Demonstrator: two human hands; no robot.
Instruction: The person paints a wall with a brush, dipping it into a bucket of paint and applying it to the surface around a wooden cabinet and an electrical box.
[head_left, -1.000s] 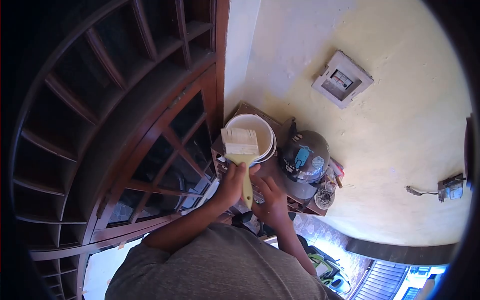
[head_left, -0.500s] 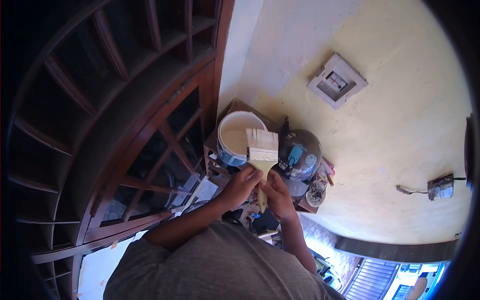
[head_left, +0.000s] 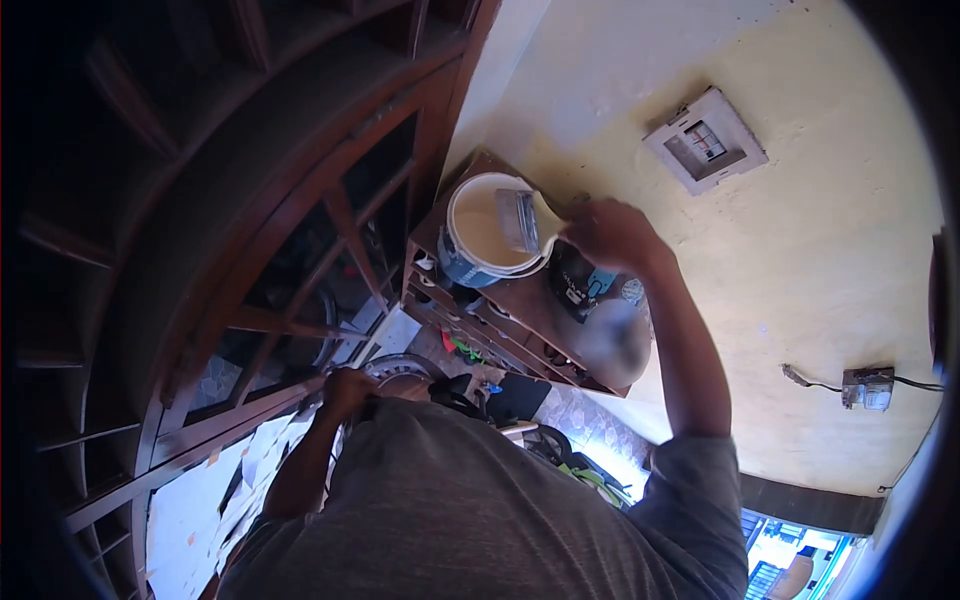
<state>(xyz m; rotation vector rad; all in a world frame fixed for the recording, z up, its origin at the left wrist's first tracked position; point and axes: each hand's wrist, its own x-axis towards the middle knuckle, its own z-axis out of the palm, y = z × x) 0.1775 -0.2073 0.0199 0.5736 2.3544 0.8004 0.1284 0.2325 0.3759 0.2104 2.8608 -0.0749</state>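
My right hand (head_left: 612, 236) grips the pale handle of a wide paintbrush (head_left: 518, 220) over the right rim of a white paint bucket (head_left: 462, 262). The brush's metal ferrule is inside the bucket's mouth, and its bristles are hard to make out there. Cream-coloured paint (head_left: 474, 218) shows in the bucket, which stands on a brown wooden shelf unit (head_left: 520, 300). Low on the left, close to my shirt, my left hand (head_left: 348, 392) is curled closed, with nothing visible in it.
A dark helmet (head_left: 572, 285) with blue stickers sits right of the bucket, partly under my right forearm. A wooden door with glass panes (head_left: 345, 265) stands left. The yellowish wall bears a recessed box (head_left: 706, 142) and a loose wired socket (head_left: 868, 388).
My right hand has carried the paintbrush up and right, turning it so its head is in the bucket. My left hand has let go of the brush and dropped down left.
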